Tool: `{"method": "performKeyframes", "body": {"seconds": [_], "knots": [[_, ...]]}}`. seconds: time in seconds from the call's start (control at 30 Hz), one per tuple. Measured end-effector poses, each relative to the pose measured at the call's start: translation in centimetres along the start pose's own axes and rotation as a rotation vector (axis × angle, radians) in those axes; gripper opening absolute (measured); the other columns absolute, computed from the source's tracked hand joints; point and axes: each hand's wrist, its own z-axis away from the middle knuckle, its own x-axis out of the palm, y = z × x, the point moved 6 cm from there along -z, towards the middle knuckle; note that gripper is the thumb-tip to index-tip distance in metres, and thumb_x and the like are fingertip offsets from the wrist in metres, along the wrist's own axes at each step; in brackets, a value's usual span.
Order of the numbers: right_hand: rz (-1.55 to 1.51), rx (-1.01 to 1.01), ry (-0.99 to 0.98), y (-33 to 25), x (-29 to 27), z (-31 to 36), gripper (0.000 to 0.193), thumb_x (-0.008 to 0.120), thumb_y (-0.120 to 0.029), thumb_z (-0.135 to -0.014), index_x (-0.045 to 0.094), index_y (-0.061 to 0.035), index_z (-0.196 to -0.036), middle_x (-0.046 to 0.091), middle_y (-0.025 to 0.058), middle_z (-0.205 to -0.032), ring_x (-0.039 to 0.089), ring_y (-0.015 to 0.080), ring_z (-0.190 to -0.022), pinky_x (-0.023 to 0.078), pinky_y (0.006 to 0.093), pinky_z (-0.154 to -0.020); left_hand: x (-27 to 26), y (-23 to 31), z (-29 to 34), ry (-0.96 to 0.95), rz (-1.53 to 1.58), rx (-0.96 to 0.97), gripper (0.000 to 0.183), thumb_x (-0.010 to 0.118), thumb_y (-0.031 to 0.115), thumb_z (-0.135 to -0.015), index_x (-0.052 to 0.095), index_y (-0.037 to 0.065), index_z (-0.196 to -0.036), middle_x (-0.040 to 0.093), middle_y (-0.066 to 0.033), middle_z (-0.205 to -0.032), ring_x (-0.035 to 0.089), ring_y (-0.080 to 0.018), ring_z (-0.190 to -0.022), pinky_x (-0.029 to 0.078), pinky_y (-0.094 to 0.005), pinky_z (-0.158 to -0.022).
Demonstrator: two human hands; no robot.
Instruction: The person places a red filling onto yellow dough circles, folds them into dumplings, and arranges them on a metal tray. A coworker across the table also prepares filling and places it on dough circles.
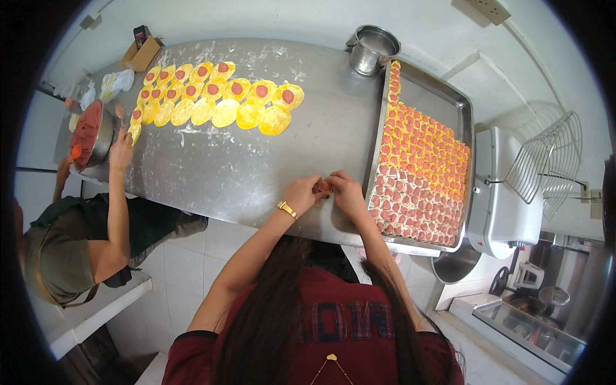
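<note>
Over the front edge of the steel table, my left hand [304, 195] and my right hand [346, 192] meet with fingers pinched together. Between them is a small dumpling [325, 187] with pinkish filling, largely covered by the fingers. Just right of my right hand lies a large metal tray [373, 160]. Rows of open-topped dumplings [420, 151] fill much of it, yellow-wrapped farther back and pale-wrapped nearer. Round yellow wrappers [224, 113] lie in rows at the far left; many bear a dab of pink filling, while several in the front row are bare.
At the left, a co-worker's hand [120, 153] is near a bowl of pink filling [96, 138]. A metal pot [374, 50] stands behind the tray. A cardboard box [141, 54] sits at the far left corner. Right of the tray are a white appliance [507, 192] and a wire rack [545, 160].
</note>
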Motion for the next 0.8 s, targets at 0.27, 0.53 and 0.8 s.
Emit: {"method": "performKeyframes", "body": {"seconds": [0.27,0.53,0.8], "knots": [[0.060,0.039,-0.026,0.0,0.4,-0.1,0.034,0.055,0.009,-0.066,0.063,-0.0013,-0.098,0.061,0.0150,-0.096,0.060,0.0350,-0.088,0.049,0.0378,-0.075,0.5,-0.4,0.0,0.045,-0.006,0.011,0.028,0.075,0.021,-0.071,0.059,0.007,-0.090,0.066,-0.0095,-0.074,0.064,-0.0249,-0.068,0.051,-0.0357,-0.063],[0.139,0.106,-0.005,0.2,-0.3,0.4,0.032,0.057,0.006,-0.067,0.064,-0.0017,-0.097,0.061,0.0147,-0.094,0.060,0.0350,-0.086,0.049,0.0382,-0.074,-0.3,-0.3,0.6,0.187,0.151,0.143,0.025,0.073,0.017,-0.073,0.058,0.003,-0.088,0.065,-0.0123,-0.073,0.064,-0.0286,-0.072,0.051,-0.0373,-0.065],[0.108,0.024,0.145,-0.5,-0.4,0.3,0.028,0.062,0.001,-0.069,0.065,-0.0033,-0.096,0.061,0.0141,-0.089,0.061,0.0341,-0.081,0.049,0.0372,-0.071,0.2,-0.9,0.5,0.049,0.180,0.020,0.022,0.072,0.008,-0.071,0.060,0.002,-0.088,0.065,-0.0125,-0.080,0.065,-0.0264,-0.074,0.051,-0.0356,-0.067]]}}
